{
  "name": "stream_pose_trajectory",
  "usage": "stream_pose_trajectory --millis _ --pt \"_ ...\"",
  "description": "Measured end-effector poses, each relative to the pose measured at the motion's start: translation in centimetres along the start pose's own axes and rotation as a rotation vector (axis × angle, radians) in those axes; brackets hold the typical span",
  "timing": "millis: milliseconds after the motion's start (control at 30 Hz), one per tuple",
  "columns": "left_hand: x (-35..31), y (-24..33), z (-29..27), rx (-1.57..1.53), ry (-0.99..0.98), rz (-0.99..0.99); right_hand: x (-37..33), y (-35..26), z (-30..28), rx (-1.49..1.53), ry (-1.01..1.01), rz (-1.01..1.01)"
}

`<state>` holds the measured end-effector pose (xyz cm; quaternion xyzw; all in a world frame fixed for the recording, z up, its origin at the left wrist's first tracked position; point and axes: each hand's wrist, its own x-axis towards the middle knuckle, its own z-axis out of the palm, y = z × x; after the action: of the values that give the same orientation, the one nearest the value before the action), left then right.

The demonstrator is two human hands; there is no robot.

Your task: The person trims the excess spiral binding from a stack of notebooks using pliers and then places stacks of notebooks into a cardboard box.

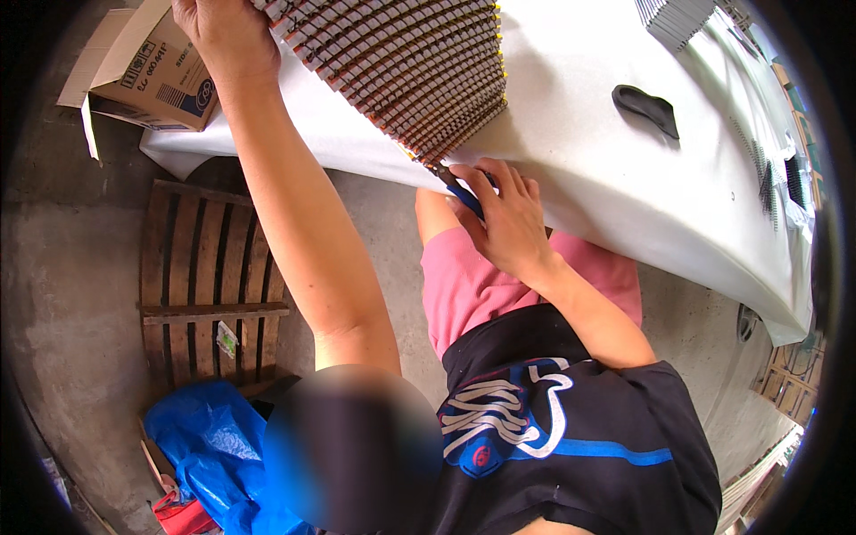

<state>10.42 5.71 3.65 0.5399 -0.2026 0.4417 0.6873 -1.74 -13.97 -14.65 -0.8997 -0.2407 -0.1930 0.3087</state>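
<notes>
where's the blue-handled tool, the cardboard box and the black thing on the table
blue-handled tool (465,198), head view, on the blue handle beside the right hand
cardboard box (147,76), head view, on its brown side
black thing (648,107), head view, on its middle

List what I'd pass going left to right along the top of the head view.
Cardboard box → left hand → brown rack of stacked slats → black curved piece on the white table cover → dark combs near the right rim.

Light: bright daylight is washing the white table cover (624,169), nearly glaring.
Shadows: soft ones are falling under the table edge.
Edges: fisheye is bending lines, corners going black.
Blur: a smeared patch is sitting low centre.
</notes>
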Motion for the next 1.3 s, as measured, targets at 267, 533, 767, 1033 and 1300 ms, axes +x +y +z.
stream_pose_trajectory --millis 267,533,767,1033,1300 --pt "-0.9 0.0 0.6 0.029 -0.021 0.073 0.8 0.8 -0.3 0.918 -0.479 0.635" --pt "-0.1 -0.5 -0.4 0.017 -0.029 0.038 -0.7 1.1 -0.2 0.142 -0.037 0.071" --pt "-0.8 -0.1 0.3 0.029 -0.072 0.090 -0.8 1.4 -0.2 0.038 -0.018 -0.020" --pt "-0.5 -0.2 0.8 0.037 -0.051 0.047 -1.0 2.1 0.2 0.032 0.011 -0.059" --pt "-0.2 0.3 0.4 0.092 -0.001 0.025 -0.9 2.0 0.7 0.031 -0.038 -0.069"
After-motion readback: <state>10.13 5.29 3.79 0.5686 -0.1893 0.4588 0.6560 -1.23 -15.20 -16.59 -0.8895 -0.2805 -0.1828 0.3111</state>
